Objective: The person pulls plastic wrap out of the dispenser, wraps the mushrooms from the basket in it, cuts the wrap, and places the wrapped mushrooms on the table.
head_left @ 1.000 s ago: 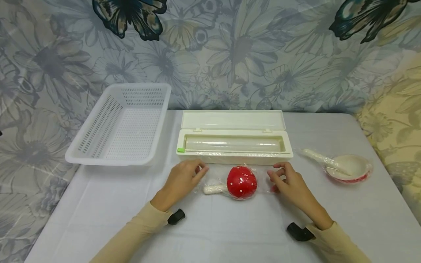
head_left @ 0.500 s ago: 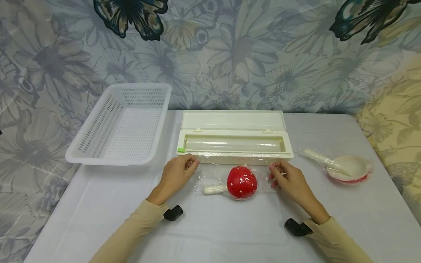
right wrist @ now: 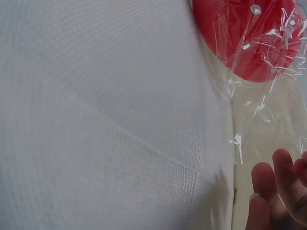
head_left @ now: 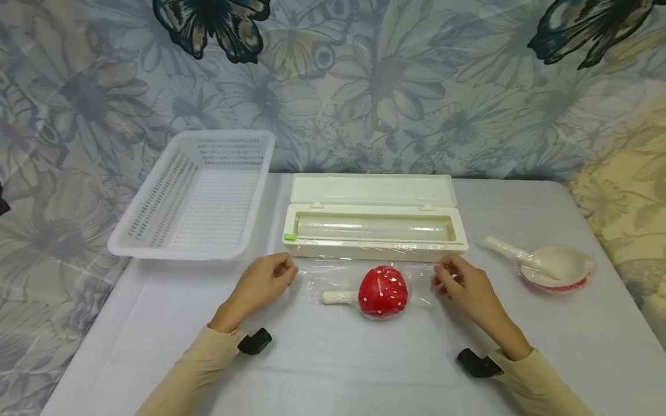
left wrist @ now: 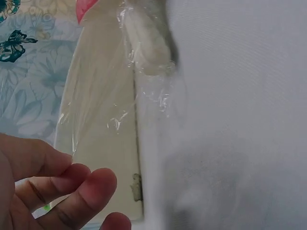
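In front of the film dispenser lies a ladle (head_left: 383,292), its dotted red bowl turned bottom up and its white handle (left wrist: 151,45) pointing left. Clear cling film (head_left: 322,274) runs from the dispenser and covers the ladle. My left hand (head_left: 263,281) pinches the film's left edge between thumb and index finger, as the left wrist view shows. At the opposite edge, my right hand (head_left: 465,287) pinches the film with curled fingers; its thumb is cut off in the right wrist view, where the fingers (right wrist: 283,175) sit close to the film.
A cream cling film dispenser (head_left: 374,252) with its lid raised holds a film roll (head_left: 374,228). To its left stands a white perforated basket (head_left: 174,253). Another wrapped ladle (head_left: 554,266) lies bowl up at the right. A patterned cloth (head_left: 385,104) hangs behind the table.
My left hand has shifted left and slightly down, away from the ladle. The film between my hands looks more spread out. My right hand has barely moved.
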A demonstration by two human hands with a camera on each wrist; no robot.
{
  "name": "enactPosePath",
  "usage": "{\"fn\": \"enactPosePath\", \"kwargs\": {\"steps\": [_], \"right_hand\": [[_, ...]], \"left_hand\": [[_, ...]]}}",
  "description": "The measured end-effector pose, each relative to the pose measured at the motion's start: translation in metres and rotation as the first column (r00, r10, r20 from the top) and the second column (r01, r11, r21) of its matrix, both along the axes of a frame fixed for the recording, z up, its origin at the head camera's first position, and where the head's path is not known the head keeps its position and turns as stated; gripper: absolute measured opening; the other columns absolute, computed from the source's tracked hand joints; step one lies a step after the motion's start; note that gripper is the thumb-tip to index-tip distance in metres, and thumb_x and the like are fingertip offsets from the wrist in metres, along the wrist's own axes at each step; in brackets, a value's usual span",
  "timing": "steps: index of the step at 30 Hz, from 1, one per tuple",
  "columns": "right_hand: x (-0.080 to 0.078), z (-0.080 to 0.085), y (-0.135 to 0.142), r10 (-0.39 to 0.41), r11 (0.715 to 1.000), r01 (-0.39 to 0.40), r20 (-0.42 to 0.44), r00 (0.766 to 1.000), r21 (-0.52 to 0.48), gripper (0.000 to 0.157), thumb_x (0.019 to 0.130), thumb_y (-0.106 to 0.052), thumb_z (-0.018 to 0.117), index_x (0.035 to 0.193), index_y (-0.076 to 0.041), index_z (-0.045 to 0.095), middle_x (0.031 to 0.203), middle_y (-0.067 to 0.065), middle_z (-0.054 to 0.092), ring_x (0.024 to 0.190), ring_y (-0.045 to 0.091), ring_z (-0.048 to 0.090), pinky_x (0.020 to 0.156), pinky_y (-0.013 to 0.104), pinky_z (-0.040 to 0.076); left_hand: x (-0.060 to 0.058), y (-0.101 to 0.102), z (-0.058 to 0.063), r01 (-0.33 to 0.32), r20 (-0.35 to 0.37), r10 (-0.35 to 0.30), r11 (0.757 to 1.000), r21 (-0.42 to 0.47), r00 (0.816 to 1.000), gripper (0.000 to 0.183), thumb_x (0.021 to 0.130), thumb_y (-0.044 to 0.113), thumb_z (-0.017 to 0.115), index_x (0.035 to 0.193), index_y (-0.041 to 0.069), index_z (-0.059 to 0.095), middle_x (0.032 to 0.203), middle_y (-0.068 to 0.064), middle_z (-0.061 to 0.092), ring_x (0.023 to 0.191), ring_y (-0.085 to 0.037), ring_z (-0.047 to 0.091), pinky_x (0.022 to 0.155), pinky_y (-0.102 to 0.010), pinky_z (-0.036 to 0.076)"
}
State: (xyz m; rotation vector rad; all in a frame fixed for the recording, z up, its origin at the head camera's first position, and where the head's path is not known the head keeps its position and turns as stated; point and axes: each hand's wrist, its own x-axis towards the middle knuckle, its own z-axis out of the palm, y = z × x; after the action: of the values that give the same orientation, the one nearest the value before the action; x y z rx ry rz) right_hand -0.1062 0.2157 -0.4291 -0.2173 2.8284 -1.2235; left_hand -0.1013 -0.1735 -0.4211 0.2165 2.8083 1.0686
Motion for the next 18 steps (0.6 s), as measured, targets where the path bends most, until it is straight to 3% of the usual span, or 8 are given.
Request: {"fn": "enactPosePath", "kwargs": {"steps": [7, 10, 12, 14, 18], "right_hand": [[0.005, 0.001, 0.002, -0.014, 1.0, 0.013, -0.033, 0.999, -0.025, 0.017, 0.101, -0.02, 0.056, 0.1, -0.004, 0.061, 0.087, 0.013, 0.071, 0.067, 0.01, 0.066, 0.055, 0.024, 0.054], [0.006, 0.002, 0.004, -0.016, 1.0, 0.016, -0.024, 1.0, -0.016, 0.023, 0.102, -0.024, 0.057, 0.107, -0.003, 0.063, 0.096, 0.016, 0.071, 0.074, 0.014, 0.068, 0.058, 0.023, 0.054], [0.005, 0.002, 0.006, -0.006, 1.0, 0.006, -0.006, 1.0, -0.014, 0.03, 0.102, -0.027, 0.055, 0.116, -0.002, 0.062, 0.103, 0.018, 0.071, 0.08, 0.017, 0.069, 0.06, 0.023, 0.053], [0.003, 0.002, 0.007, 0.015, 0.999, -0.015, 0.024, 1.0, -0.029, 0.037, 0.103, -0.029, 0.052, 0.127, -0.001, 0.059, 0.109, 0.02, 0.071, 0.083, 0.018, 0.07, 0.063, 0.023, 0.054], [-0.002, 0.002, 0.006, 0.019, 0.994, -0.01, 0.087, 0.996, -0.106, 0.043, 0.106, -0.031, 0.047, 0.134, 0.0, 0.057, 0.107, 0.02, 0.071, 0.081, 0.011, 0.069, 0.065, 0.024, 0.056]], "left_hand": [[-0.003, -0.005, 0.006, 0.081, 0.098, -0.09, 0.992, 0.092, 0.991, 0.018, 0.091, 0.016, 0.054, 0.074, 0.015, 0.061, 0.075, -0.002, 0.069, 0.064, -0.011, 0.05, 0.057, -0.023, 0.038], [-0.007, -0.007, 0.007, 0.096, 0.134, -0.112, 0.988, 0.119, 0.985, 0.017, 0.092, 0.017, 0.053, 0.092, 0.009, 0.067, 0.085, -0.004, 0.072, 0.074, -0.012, 0.055, 0.066, -0.025, 0.043], [-0.01, -0.007, 0.006, 0.097, 0.146, -0.12, 0.983, 0.158, 0.982, 0.026, 0.094, 0.018, 0.049, 0.109, 0.005, 0.067, 0.093, -0.007, 0.073, 0.081, -0.016, 0.059, 0.073, -0.028, 0.045], [-0.013, -0.007, 0.005, 0.073, 0.156, -0.105, 0.977, 0.2, 0.982, 0.034, 0.098, 0.022, 0.048, 0.122, 0.006, 0.064, 0.1, -0.008, 0.073, 0.087, -0.02, 0.062, 0.078, -0.03, 0.046], [-0.02, -0.002, 0.001, -0.015, 0.154, -0.027, 0.964, 0.265, 0.988, 0.035, 0.101, 0.037, 0.052, 0.115, 0.009, 0.07, 0.099, -0.007, 0.071, 0.088, -0.021, 0.061, 0.079, -0.031, 0.046]]}}
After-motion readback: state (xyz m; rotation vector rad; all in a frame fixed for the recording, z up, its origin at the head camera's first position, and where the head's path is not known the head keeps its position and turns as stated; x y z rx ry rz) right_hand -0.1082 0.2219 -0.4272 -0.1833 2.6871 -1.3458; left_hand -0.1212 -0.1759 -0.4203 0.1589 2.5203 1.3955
